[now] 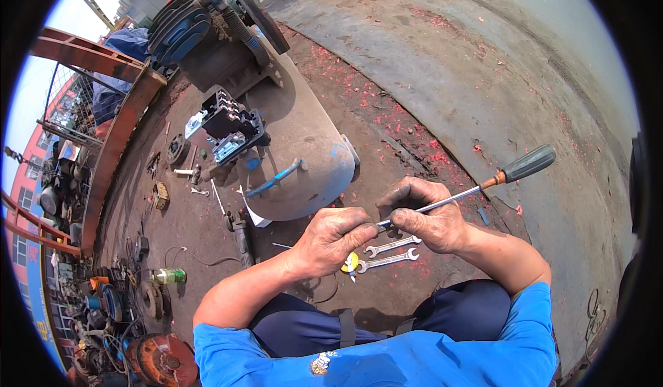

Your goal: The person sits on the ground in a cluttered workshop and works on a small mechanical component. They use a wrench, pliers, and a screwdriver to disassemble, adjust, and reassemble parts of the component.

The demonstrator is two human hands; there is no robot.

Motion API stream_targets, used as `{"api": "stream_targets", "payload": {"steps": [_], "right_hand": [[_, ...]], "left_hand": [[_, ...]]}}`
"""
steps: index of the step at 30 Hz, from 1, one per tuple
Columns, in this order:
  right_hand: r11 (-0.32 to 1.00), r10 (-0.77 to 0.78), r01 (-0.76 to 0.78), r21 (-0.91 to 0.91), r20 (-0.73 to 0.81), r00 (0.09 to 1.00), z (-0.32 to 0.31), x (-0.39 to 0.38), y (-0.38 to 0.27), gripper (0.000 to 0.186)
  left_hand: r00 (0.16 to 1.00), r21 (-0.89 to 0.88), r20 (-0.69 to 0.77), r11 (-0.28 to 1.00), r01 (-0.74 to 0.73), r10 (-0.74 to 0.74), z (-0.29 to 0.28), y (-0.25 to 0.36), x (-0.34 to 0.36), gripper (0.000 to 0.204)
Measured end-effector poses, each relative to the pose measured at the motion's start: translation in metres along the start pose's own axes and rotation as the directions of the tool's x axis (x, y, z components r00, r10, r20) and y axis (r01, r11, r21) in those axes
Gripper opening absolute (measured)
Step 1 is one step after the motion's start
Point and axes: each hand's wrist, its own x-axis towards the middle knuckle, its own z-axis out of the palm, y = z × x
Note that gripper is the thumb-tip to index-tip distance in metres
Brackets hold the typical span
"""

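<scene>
A long screwdriver [526,164] with a dark handle and orange collar lies slantwise across my hands, handle to the upper right. My left hand [331,242] is closed at the blade end, its thumb and fingers pinching it; the tip itself is hidden. My right hand [431,224] is closed round the steel shaft, thumb along it. Just below them on the ground are two open-end wrenches [388,260] and a small yellow round item [349,262]. Above my hands stands a tank [297,152] bearing an opened black switch box [231,124] with metal terminals.
A motor-like unit [207,41] tops the tank. An orange steel frame [110,159] stands left. Tools [240,238], a green bottle [169,275] and piled machine parts [148,359] lie on the dirty ground at left. A grey sheet [497,104] with red scraps spans the right.
</scene>
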Motion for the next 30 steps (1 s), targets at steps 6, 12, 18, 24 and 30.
{"api": "stream_targets", "payload": {"steps": [6,12,18,24,30], "right_hand": [[0.879,-0.275,0.228,-0.419,-0.054,0.960,-0.021,-0.015,0.036,0.029],[0.820,-0.342,0.307,-0.482,0.016,0.939,-0.032,-0.016,0.039,0.034],[0.905,-0.371,0.355,-0.235,-0.027,0.928,-0.013,-0.011,0.053,0.021],[0.995,-0.091,0.083,-0.058,-0.149,0.985,-0.004,-0.011,0.055,0.019],[0.999,-0.011,0.008,-0.040,-0.076,0.997,0.004,-0.009,0.057,0.023]], "left_hand": [[0.790,-0.496,-0.059,0.705,0.507,-0.610,0.013,-0.028,-0.001,0.020],[0.950,-0.447,-0.025,0.853,0.269,-0.312,0.015,-0.034,0.000,0.059],[0.969,-0.435,-0.103,0.887,0.158,-0.223,-0.001,-0.033,-0.004,0.069],[0.991,-0.421,-0.058,0.903,0.085,-0.121,-0.004,-0.033,-0.006,0.069],[0.992,-0.309,-0.126,0.950,-0.040,0.001,0.006,-0.028,-0.003,0.085]]}}
